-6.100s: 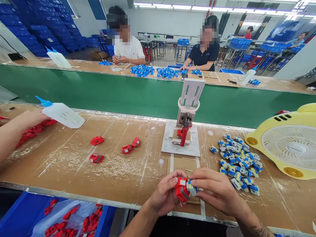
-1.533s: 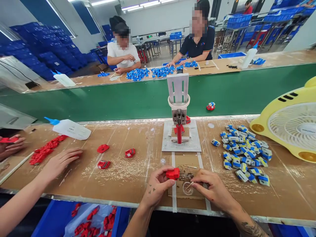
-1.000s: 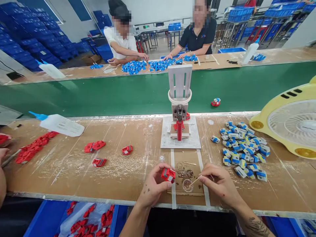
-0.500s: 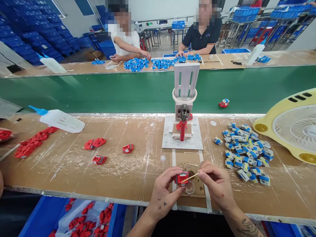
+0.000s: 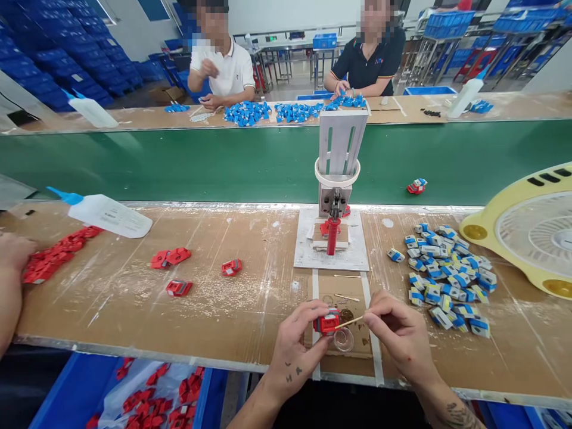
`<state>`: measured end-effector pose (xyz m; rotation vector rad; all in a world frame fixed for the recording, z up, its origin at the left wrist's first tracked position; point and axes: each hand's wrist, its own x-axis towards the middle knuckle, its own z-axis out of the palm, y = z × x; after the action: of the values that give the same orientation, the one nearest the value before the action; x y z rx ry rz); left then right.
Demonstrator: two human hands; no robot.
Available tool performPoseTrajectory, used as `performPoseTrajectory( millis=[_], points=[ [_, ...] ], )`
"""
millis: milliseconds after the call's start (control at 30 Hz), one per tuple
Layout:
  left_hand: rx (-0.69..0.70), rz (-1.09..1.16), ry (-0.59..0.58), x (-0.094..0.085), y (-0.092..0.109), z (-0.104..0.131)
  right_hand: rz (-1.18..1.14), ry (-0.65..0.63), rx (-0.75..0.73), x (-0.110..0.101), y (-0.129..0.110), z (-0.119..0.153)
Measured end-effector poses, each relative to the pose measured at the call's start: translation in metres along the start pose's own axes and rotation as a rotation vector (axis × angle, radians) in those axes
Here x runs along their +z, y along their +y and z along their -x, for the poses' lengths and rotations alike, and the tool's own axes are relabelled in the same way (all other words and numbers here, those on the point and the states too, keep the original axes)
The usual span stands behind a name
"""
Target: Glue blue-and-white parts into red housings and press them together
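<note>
My left hand (image 5: 300, 344) grips a small red and grey part (image 5: 328, 322) between thumb and fingers, above the front of the bench. Pinched in my right hand (image 5: 397, 333) is a thin wooden stick (image 5: 351, 322), whose tip is at the right edge of the red part. Just below the tip, a small clear round dish (image 5: 344, 339) rests on a taped brown board (image 5: 357, 350). Two more sticks lie further back on that board. Behind it stands a metal press (image 5: 336, 202) with a red handle (image 5: 332, 237).
Blue and white parts (image 5: 447, 277) are heaped at right beside a yellow fan (image 5: 536, 238). Red parts (image 5: 179, 288) and a glue bottle (image 5: 114, 215) lie at left, where another person's hand (image 5: 15, 250) reaches in. Two people sit across the green belt (image 5: 223, 164).
The stick's tip has moved right, from the face of the red part to its edge. Another person's hand has entered at the far left. Across the belt, one person has raised a hand.
</note>
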<state>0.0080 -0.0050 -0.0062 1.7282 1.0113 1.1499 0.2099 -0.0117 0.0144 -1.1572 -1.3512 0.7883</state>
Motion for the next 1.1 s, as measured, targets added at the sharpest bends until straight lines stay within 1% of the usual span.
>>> performPoseTrajectory(
  millis=[133, 233, 433, 533, 600, 700, 767, 900, 967, 1100],
  points=[
    [0.03, -0.037, 0.0, -0.002, 0.001, 0.0, 0.085, -0.023, -0.12, -0.003, -0.007, -0.003],
    [0.026, -0.048, -0.009, -0.003, 0.001, 0.0, 0.125, -0.031, -0.183, -0.001, -0.01, -0.004],
    [-0.05, -0.061, -0.034, -0.005, -0.001, 0.003, 0.114, -0.044, -0.198, 0.001, -0.009, -0.004],
    [-0.102, -0.09, -0.014, -0.006, -0.007, 0.006, 0.102, -0.043, -0.21, -0.002, -0.009, -0.004],
    [-0.126, -0.122, 0.018, -0.008, -0.011, 0.008, 0.154, -0.108, -0.223, -0.005, -0.007, -0.003],
    [-0.144, -0.145, 0.053, -0.011, -0.016, 0.01, 0.268, -0.279, -0.217, -0.006, 0.002, 0.003],
    [-0.148, -0.141, 0.068, -0.013, -0.018, 0.009, 0.317, -0.348, -0.214, -0.005, 0.009, 0.007],
    [-0.159, -0.131, 0.081, -0.014, -0.018, 0.009, 0.355, -0.338, -0.24, 0.0, 0.018, 0.012],
    [-0.166, -0.126, 0.081, -0.014, -0.019, 0.009, 0.351, -0.324, -0.235, -0.002, 0.016, 0.012],
    [-0.203, -0.1, 0.07, -0.014, -0.02, 0.01, 0.28, -0.292, -0.173, -0.01, 0.006, 0.007]
  ],
)
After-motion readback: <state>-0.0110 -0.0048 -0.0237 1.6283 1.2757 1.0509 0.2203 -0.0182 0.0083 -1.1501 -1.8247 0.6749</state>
